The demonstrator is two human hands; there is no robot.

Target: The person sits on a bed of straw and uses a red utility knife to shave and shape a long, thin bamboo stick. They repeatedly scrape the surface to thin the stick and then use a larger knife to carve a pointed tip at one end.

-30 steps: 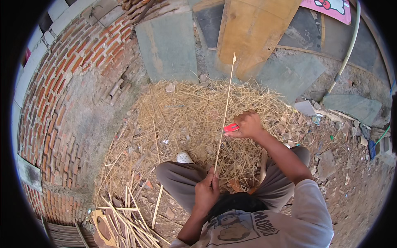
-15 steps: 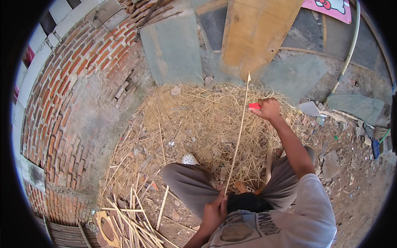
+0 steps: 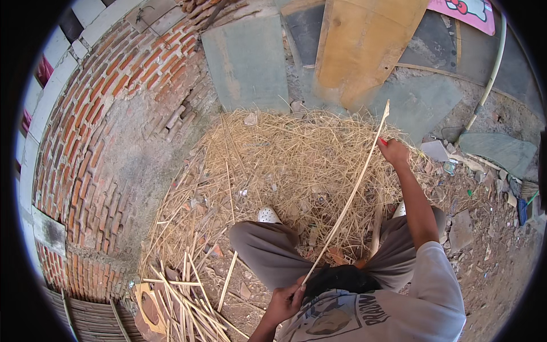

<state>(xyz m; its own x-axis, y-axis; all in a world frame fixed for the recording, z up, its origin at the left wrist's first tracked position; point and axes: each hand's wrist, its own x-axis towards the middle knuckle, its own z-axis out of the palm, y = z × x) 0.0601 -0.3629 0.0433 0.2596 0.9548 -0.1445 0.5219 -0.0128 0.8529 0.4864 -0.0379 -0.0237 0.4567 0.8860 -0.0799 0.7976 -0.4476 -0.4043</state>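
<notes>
A long, thin pale strip (image 3: 348, 206), like split bamboo, slants from my lap up and to the right, with a pointed, flared far tip. My left hand (image 3: 286, 303) is closed round its near end, close to my waist. Out on my stretched arm, my right hand (image 3: 394, 153) is closed on a small red-handled tool (image 3: 383, 142), right beside the strip near its far end. The fingers hide most of the tool, so its kind does not show. Beneath the strip lies a broad heap of thin straw-coloured shavings (image 3: 307, 154).
At the lower left, several cut pale sticks (image 3: 191, 310) lie piled beside a board with a cut-out (image 3: 149, 310). A brick wall (image 3: 85, 194) rises on the left. Boards lean at the back, among them a tan panel (image 3: 364, 45). Rubble (image 3: 461, 228) covers the ground on the right.
The strip's far end has swung to the right. My right hand has moved right with the red tool, which now shows less. My left hand has shifted slightly left and down.
</notes>
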